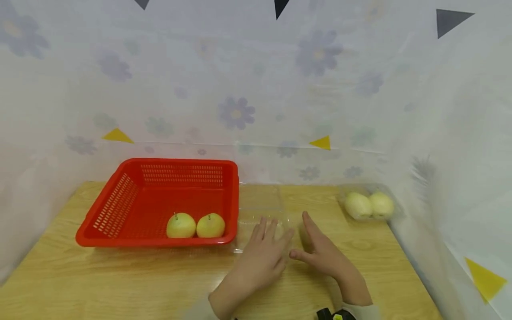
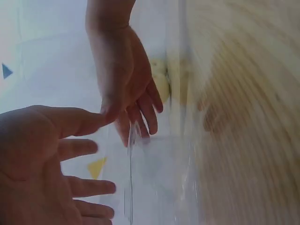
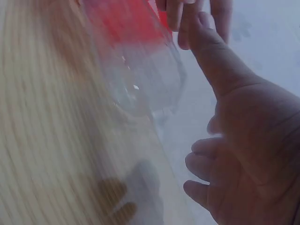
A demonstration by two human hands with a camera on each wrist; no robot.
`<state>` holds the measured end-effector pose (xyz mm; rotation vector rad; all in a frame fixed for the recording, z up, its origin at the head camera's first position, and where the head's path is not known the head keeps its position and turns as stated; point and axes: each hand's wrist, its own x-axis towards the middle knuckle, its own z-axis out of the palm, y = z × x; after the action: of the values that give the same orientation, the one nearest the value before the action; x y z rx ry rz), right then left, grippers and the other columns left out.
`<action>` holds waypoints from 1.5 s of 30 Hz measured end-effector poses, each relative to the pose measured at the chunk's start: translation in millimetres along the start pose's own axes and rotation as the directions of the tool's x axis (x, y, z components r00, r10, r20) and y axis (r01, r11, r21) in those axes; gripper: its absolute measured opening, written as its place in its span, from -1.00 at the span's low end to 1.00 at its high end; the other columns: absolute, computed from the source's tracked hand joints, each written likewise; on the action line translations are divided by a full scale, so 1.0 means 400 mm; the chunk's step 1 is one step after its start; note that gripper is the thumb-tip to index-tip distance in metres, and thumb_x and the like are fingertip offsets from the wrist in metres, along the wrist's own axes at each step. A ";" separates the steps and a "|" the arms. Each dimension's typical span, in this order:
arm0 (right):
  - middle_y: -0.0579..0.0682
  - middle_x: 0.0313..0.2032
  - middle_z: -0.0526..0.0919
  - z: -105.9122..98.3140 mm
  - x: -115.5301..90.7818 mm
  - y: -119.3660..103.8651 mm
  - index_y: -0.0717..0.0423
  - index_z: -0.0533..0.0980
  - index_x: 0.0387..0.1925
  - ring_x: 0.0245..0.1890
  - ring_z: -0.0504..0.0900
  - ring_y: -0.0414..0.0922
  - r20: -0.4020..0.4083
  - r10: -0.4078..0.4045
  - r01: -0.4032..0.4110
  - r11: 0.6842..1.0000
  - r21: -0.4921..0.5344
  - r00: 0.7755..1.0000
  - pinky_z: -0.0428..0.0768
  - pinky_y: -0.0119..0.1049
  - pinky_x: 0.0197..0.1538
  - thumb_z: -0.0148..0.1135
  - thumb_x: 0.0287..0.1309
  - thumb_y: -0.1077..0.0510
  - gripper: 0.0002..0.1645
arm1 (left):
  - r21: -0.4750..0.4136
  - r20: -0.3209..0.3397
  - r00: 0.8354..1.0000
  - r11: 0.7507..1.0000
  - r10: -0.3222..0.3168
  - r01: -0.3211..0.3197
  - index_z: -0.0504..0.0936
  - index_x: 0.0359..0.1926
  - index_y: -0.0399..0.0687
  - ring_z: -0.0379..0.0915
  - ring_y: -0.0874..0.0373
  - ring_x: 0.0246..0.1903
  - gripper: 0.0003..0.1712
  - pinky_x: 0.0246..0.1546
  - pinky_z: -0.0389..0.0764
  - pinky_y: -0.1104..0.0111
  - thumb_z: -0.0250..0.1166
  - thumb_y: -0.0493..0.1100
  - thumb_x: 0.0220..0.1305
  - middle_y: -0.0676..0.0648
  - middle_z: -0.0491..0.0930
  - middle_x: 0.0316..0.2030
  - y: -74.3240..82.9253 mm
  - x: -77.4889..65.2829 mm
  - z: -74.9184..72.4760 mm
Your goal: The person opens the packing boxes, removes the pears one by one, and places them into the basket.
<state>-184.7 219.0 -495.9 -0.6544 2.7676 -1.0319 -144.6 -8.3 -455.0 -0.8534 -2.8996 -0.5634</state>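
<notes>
A clear plastic clamshell box point(image 1: 261, 198) stands with its lid folded back, against the right side of the red basket. Over the box's near part my left hand point(image 1: 262, 255) is spread, its fingers straight and fingertips overlapping the plastic. My right hand point(image 1: 326, 257) is off the box's right side, thumb and fingers apart, with nothing in its grasp. In the left wrist view the upright clear wall point(image 2: 130, 178) rises close by the fingers of both hands. The right wrist view shows the see-through box point(image 3: 145, 77) with no fruit visible inside.
The red basket point(image 1: 237, 200) at left has two round yellow fruits point(image 1: 181, 226) near its front wall. At the back right corner of the wooden table point(image 1: 160, 284) sits another clear box with two pale yellow fruits point(image 1: 358, 206). A patterned curtain point(image 1: 256, 89) hangs behind.
</notes>
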 end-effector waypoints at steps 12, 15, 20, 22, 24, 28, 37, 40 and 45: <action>0.27 0.53 0.03 -0.188 -0.062 0.139 -0.01 0.00 0.57 0.40 0.19 0.39 -0.183 -0.089 0.023 0.942 -0.335 0.979 0.41 0.41 0.12 0.38 0.18 -0.14 0.11 | -0.005 -0.172 0.969 0.983 0.180 -0.183 0.30 0.46 0.24 0.21 -0.02 0.41 -0.36 0.43 0.22 0.01 0.17 0.12 0.42 -0.04 0.40 0.35 0.158 0.187 0.043; 0.32 0.47 0.14 -0.239 -0.060 0.181 0.07 0.17 0.51 0.41 0.17 0.40 -0.259 -0.152 0.032 0.909 -0.415 0.954 0.41 0.43 0.11 0.43 0.15 -0.08 0.01 | 0.022 -0.167 0.966 0.981 0.195 -0.194 0.32 0.45 0.23 0.21 0.01 0.40 -0.38 0.44 0.20 0.05 0.16 0.10 0.42 -0.02 0.40 0.34 0.190 0.244 0.060; 0.39 0.41 0.21 -0.309 -0.054 0.249 0.17 0.31 0.41 0.40 0.14 0.44 -0.374 -0.165 -0.024 0.893 -0.450 0.912 0.30 0.48 0.17 0.46 0.12 -0.02 -0.10 | 0.036 -0.095 0.983 0.987 0.158 -0.155 0.34 0.44 0.27 0.16 -0.09 0.42 -0.40 0.40 0.25 -0.01 0.15 0.09 0.41 -0.05 0.37 0.37 0.227 0.322 0.096; 0.39 0.40 0.23 -0.327 -0.053 0.277 0.16 0.32 0.41 0.40 0.14 0.45 -0.400 -0.146 -0.062 0.884 -0.463 0.905 0.27 0.46 0.21 0.46 0.11 -0.05 -0.10 | 0.036 -0.064 0.989 0.991 0.134 -0.132 0.32 0.45 0.29 0.15 -0.14 0.41 -0.37 0.38 0.27 -0.02 0.18 0.09 0.38 -0.06 0.35 0.38 0.237 0.344 0.113; 0.39 0.40 0.24 -0.340 -0.053 0.304 0.14 0.31 0.42 0.40 0.14 0.44 -0.410 -0.133 -0.087 0.876 -0.475 0.902 0.23 0.44 0.26 0.44 0.13 -0.07 -0.10 | 0.065 -0.040 0.991 0.990 0.125 -0.123 0.28 0.47 0.31 0.16 -0.18 0.39 -0.32 0.35 0.31 -0.02 0.21 0.10 0.36 -0.06 0.33 0.39 0.247 0.363 0.126; 0.37 0.44 0.17 -0.358 -0.054 0.347 0.06 0.22 0.49 0.44 0.06 0.43 -0.399 -0.058 -0.130 0.895 -0.427 0.915 0.12 0.45 0.31 0.31 0.27 -0.12 -0.13 | 0.133 0.005 0.995 0.986 0.103 -0.103 0.22 0.50 0.28 0.13 -0.22 0.40 -0.23 0.33 0.34 -0.02 0.24 0.15 0.33 -0.08 0.24 0.43 0.266 0.398 0.151; 0.44 0.47 0.05 -0.388 -0.059 0.400 0.11 0.18 0.50 0.46 -0.09 0.48 -0.412 0.039 -0.180 0.934 -0.309 0.910 -0.11 0.45 0.39 -0.05 0.50 -0.10 -0.31 | 0.178 0.115 0.993 0.983 0.020 -0.040 -0.06 0.58 0.33 -0.18 -0.25 0.53 -0.03 0.43 0.22 0.06 0.28 0.20 0.31 -0.12 -0.21 0.59 0.300 0.469 0.200; 0.44 0.50 -0.09 -0.391 -0.059 0.408 0.06 0.11 0.54 0.47 -0.22 0.48 -0.386 0.118 -0.231 0.937 -0.262 0.915 -0.14 0.50 0.36 -0.12 0.51 -0.17 -0.27 | 0.200 0.176 0.984 0.978 0.029 -0.064 -0.12 0.59 0.30 -0.34 -0.14 0.56 0.01 0.48 0.12 0.15 0.27 0.21 0.32 -0.03 -0.31 0.60 0.310 0.485 0.211; 0.43 0.52 -0.19 -0.379 -0.056 0.419 0.00 0.07 0.55 0.49 -0.29 0.46 -0.357 0.180 -0.284 0.921 -0.265 0.917 -0.13 0.51 0.35 -0.21 0.52 -0.22 -0.26 | 0.244 0.271 0.962 0.963 0.047 -0.115 -0.20 0.60 0.14 -0.47 0.06 0.57 0.02 0.53 -0.07 0.25 0.20 0.22 0.38 -0.01 -0.34 0.60 0.328 0.495 0.211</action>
<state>-262.5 432.1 -489.8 -0.1733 3.2355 -0.7112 -238.2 225.6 -458.0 -1.0737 -3.0544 -0.0630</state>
